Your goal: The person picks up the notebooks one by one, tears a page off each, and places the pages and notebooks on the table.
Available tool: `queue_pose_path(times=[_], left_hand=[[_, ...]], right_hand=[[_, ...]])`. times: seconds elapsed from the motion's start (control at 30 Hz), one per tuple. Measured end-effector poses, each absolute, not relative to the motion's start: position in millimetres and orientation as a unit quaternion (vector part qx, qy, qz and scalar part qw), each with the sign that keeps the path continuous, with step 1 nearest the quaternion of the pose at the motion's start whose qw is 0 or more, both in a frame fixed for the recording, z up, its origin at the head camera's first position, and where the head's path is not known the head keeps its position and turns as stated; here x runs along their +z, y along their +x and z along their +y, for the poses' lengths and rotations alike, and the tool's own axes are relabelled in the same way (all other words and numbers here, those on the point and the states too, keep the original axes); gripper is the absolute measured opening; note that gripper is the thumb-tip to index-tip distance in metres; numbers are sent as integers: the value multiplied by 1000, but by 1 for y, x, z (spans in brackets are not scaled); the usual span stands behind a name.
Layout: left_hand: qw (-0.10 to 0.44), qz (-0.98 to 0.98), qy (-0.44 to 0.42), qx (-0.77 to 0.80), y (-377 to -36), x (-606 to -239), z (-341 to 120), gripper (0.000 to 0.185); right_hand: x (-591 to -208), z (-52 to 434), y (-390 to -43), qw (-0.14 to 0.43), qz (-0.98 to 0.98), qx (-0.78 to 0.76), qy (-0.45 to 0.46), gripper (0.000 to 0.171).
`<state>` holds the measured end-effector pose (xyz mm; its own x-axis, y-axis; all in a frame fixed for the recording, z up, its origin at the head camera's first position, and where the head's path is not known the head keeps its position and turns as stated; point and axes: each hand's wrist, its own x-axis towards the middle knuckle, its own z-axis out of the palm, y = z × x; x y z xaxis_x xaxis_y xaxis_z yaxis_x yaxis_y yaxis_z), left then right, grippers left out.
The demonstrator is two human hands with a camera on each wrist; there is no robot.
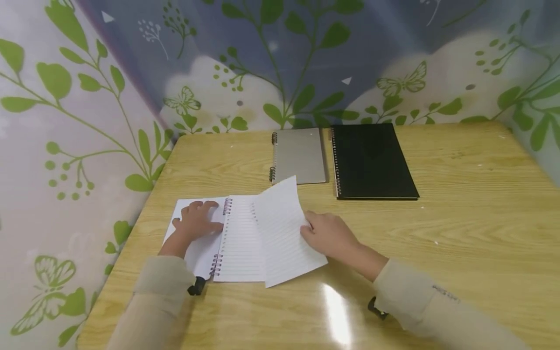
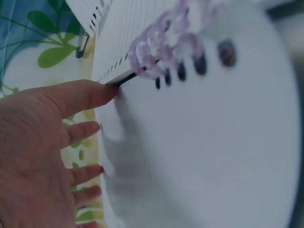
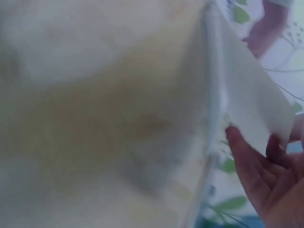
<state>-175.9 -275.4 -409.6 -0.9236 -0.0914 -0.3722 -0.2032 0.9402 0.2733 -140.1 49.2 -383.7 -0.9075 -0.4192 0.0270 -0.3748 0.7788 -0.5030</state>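
My left hand (image 1: pixel 198 222) lies flat on the turned-back white cover (image 1: pixel 192 243) of the open notebook (image 1: pixel 240 240), fingers (image 2: pixel 78 97) straight and spread, the thumb tip just beside the purple spiral (image 2: pixel 164 50). The notebook sits near the desk's (image 1: pixel 459 233) front left corner, close to the left edge, its lined pages facing up. My right hand (image 1: pixel 330 236) holds a loose-standing lined page (image 1: pixel 284 231) by its right edge; the page is lifted and tilted up off the pages beneath, its top corner rising toward the back of the desk. From the right wrist view the fingers (image 3: pixel 247 156) curl under the page's edge and the sheet rests on them, so they are pinched on the page as far as I can tell; that view is badly blurred. Near the back edge of the desk, about the middle, lie two shut spiral notebooks side by side: a grey one (image 1: pixel 299 155) on the left and a larger black one (image 1: pixel 372 160) just beside it on the right, well apart from my hands
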Motion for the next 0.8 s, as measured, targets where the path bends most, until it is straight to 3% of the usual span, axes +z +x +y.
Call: queue_pose_path(times=[0.2, 0.43, 0.5, 0.63, 0.8], left_hand=[[131, 970, -122, 166, -149, -405, -292, 65], [158, 952, -212, 152, -100, -407, -334, 95], [165, 947, -224, 161, -89, -410, -343, 100], [165, 936, -247, 190, -76, -413, -353, 102], [154, 926, -271, 212, -79, -414, -347, 99]], right_hand=[[-343, 95, -157, -51, 953, -233, -186, 18], [-325, 209, -192, -25, 921, -386, -37, 44], [-332, 243, -200, -14, 904, -427, 16, 41], [-354, 295, -214, -1, 866, -488, 112, 18], [-380, 336, -219, 9, 849, -487, 203, 18]])
